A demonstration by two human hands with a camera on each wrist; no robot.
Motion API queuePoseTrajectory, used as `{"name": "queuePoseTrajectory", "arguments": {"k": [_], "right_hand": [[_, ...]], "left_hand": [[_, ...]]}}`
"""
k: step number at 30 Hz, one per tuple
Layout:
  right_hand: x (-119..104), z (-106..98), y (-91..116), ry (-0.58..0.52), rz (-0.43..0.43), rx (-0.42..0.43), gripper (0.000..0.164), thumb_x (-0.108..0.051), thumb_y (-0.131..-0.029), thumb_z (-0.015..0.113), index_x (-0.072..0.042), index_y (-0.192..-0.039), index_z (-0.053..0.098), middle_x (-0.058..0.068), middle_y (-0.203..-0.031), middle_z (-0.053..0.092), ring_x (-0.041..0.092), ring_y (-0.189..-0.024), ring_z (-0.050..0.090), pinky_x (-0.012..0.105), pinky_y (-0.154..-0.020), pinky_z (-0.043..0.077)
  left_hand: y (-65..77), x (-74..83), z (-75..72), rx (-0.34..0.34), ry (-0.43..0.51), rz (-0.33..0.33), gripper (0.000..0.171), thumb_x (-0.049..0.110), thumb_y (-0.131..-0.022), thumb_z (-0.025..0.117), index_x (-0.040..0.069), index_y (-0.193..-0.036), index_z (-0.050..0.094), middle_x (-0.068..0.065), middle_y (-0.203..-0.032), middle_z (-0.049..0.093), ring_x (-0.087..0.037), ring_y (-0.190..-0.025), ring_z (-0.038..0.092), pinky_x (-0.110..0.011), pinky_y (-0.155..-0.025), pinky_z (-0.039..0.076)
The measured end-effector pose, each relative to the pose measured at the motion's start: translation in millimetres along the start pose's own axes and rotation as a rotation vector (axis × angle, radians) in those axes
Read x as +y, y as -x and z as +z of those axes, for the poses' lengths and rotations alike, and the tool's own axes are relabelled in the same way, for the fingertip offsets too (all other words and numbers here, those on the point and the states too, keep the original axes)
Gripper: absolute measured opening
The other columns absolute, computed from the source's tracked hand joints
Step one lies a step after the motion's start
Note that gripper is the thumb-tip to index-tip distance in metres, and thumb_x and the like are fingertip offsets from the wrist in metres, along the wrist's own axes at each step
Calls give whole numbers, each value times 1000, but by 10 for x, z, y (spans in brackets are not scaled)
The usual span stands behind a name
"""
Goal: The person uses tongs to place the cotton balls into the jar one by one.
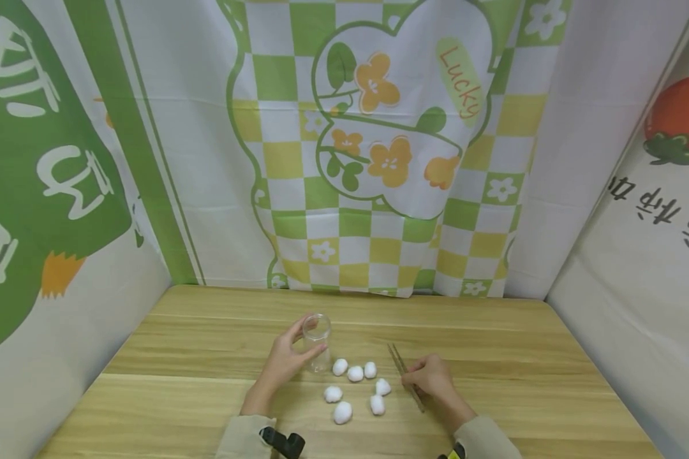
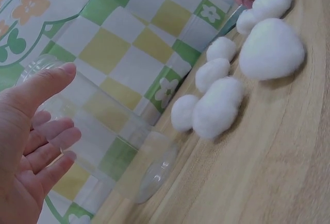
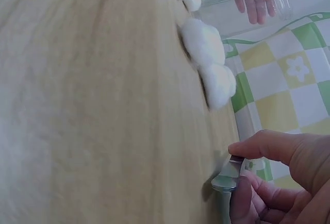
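Note:
Toward the left of the cotton balls, a clear jar (image 1: 319, 363) with an uncovered mouth stands upright on the table. My left hand (image 1: 284, 362) holds it, thumb on the near side and fingers round the back; in the left wrist view the fingers show through the clear wall (image 2: 111, 131). At the right, my right hand (image 1: 433, 377) pinches slim metal tweezers (image 1: 399, 362) between thumb and fingers. Their two prongs point away toward the back and stand slightly apart, with nothing between them. Several white cotton balls (image 1: 342, 412) lie loosely between the two hands.
The wooden table (image 1: 195, 357) has a straight back edge against a green-and-yellow checked curtain (image 1: 344, 255). Printed cloth hangs on the left (image 1: 63, 191) and right (image 1: 637, 274). The cotton balls nearest the jar lie close to its base.

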State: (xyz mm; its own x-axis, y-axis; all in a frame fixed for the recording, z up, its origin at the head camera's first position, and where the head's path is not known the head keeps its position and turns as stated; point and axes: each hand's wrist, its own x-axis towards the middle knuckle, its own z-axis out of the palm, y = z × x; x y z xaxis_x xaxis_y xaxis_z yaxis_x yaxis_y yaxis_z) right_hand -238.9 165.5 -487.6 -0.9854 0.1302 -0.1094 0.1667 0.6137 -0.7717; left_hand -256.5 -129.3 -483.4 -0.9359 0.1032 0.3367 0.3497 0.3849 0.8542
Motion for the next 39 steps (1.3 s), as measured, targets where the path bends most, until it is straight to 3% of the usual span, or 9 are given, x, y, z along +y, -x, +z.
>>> {"name": "queuePoseTrajectory", "arguments": {"k": [9, 20, 24, 27, 35, 39], "right_hand": [[-17, -83, -25, 98, -37, 4, 15, -9, -65, 78, -1, -76, 71, 9, -75, 68, 16, -68, 56, 21, -55, 44], [-32, -136, 13, 26, -124, -23, 13, -4, -74, 75, 4, -84, 71, 9, -72, 68, 11, -62, 56, 19, -52, 47], [-14, -168, 16, 23, -202, -50, 13, -3, -75, 76, 4, -84, 70, 9, -72, 68, 9, -63, 55, 17, -52, 45], [13, -199, 1, 17, -291, -108, 13, -3, -77, 74, 7, -84, 68, 11, -71, 68, 7, -60, 54, 15, -50, 44], [118, -257, -95, -101, -408, -384, 12, 2, -88, 59, 12, -93, 53, 25, -73, 66, 6, -51, 54, 17, -43, 49], [154, -269, -126, -121, -478, -440, 13, 3, -92, 54, 12, -98, 49, 30, -75, 64, 2, -56, 53, 12, -48, 46]], "left_hand": [[2, -2, -7, -2, 5, -13, 71, 17, -80, 77, -1, -140, 44, -20, -133, 60, -38, -124, 58, -51, -111, 43], [-1, -2, -7, -2, 15, -16, 69, 17, -80, 77, 2, -140, 46, -19, -134, 60, -37, -125, 57, -50, -112, 43], [-5, -7, -2, 0, 11, -6, 67, 17, -81, 77, 3, -139, 47, -19, -133, 61, -36, -124, 58, -50, -111, 44], [-5, -6, 0, 3, 16, -6, 66, 17, -81, 77, 4, -139, 48, -19, -133, 61, -36, -124, 58, -50, -111, 44], [-1, -10, 5, 4, 22, -18, 68, 17, -80, 77, 2, -139, 47, -19, -133, 60, -37, -124, 57, -51, -111, 43], [-1, -12, 7, 1, 29, -24, 69, 17, -80, 77, 1, -140, 46, -19, -133, 61, -37, -125, 57, -52, -112, 43]]}}
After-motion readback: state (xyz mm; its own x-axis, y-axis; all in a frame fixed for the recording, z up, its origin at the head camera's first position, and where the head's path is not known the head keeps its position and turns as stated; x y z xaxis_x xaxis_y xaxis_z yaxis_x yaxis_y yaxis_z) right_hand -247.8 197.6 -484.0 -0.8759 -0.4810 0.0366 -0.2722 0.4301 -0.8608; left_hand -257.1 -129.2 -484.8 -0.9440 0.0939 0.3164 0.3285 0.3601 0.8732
